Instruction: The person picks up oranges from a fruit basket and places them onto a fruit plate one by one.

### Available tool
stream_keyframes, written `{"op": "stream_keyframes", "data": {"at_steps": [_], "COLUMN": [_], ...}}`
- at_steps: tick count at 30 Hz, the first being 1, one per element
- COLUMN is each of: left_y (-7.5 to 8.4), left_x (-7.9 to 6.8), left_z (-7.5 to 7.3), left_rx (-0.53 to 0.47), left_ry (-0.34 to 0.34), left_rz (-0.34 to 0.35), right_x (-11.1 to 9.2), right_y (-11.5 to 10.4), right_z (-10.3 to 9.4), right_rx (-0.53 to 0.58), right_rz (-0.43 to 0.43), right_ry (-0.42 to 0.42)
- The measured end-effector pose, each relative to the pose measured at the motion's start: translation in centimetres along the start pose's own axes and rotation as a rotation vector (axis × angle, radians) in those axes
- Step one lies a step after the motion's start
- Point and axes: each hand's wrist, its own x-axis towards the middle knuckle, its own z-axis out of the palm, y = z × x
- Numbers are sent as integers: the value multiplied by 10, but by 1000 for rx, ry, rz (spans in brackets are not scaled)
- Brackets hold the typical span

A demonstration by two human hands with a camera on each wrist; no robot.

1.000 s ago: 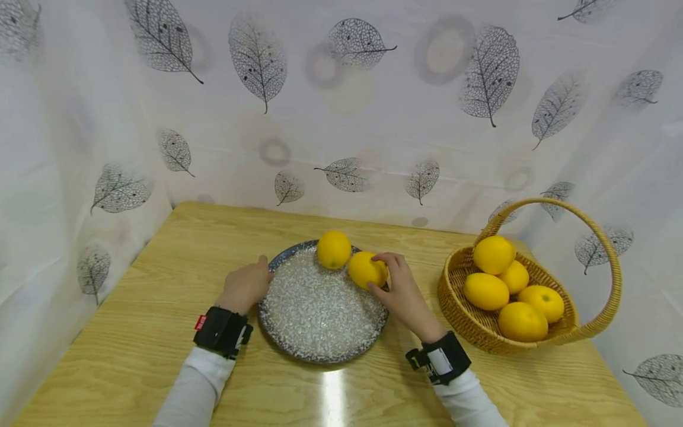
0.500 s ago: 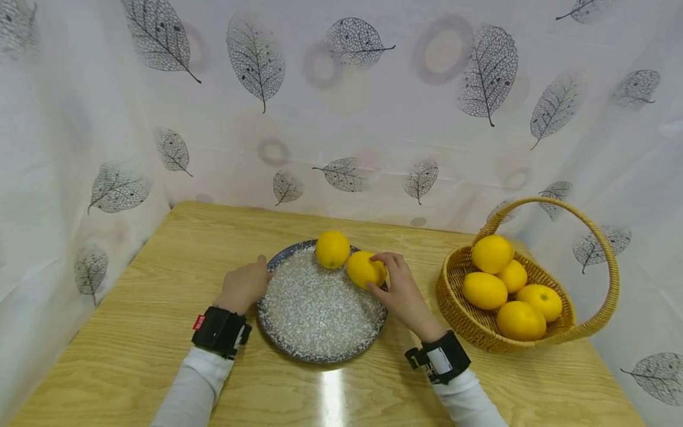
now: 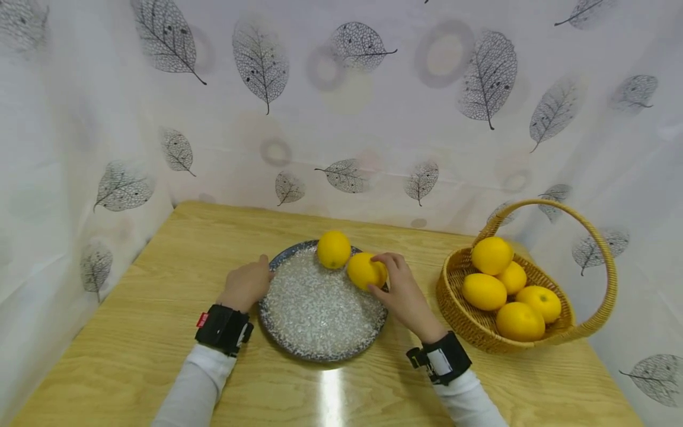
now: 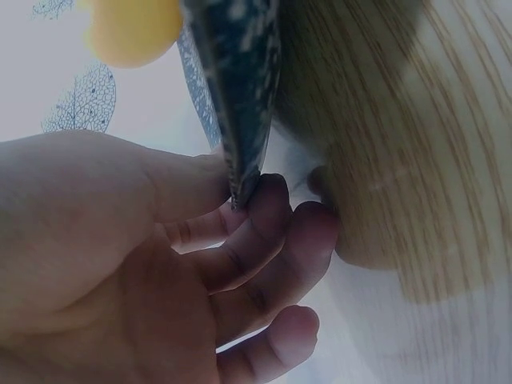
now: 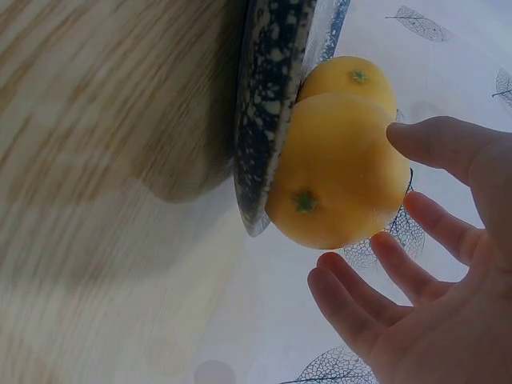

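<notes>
A round speckled plate with a dark blue rim lies on the wooden table. My left hand pinches its left rim; in the left wrist view the thumb is above the rim and the curled fingers below. Two oranges sit at the plate's back right. Around the right-hand orange, my right hand curls its thumb and fingers. The right wrist view shows the thumb touching this orange, its green stem end facing the camera. Behind it is the other orange, which no hand touches.
On the right stands a wicker basket with a tall arched handle, holding several oranges. A curtain printed with leaves hangs behind the table and along its sides.
The head view shifts very slightly. Both hands, the plate and the oranges keep their places.
</notes>
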Motion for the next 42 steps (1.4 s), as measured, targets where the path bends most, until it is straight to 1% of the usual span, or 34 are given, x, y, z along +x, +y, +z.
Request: {"op": "stream_keyframes", "data": {"at_steps": [5,10,16,22,26,31,35,42], "left_y": [-3,-3,0,1,-1,-1,-2,-1], "left_x": [1,3,2,2,2,1,-2,0], "left_z": [3,3,1,0,0,0,-1,-1], "left_rx": [-1,1,6,1,6,12,12,3], "left_ry": [-8,7,-6,-13,-13,-7,-6,-5], "left_rz": [-7,-2,-7,-11,-11,1,11,19], "right_x": [-1,-1,-2,-4,-4,-4,-4,-2], "right_y": [0,-2,2,9,15,27,35,49], "right_z": [-2,-10,-28,-51,-65,-82,-97,-128], "right_rx": [0,3,-34,-119,-173,-220,-222,-229], "right_rz": [-16,-39,-3,26,42,64,95,126], "right_ry": [-13,-42,-83,-82,-65,-16,-2,37]}}
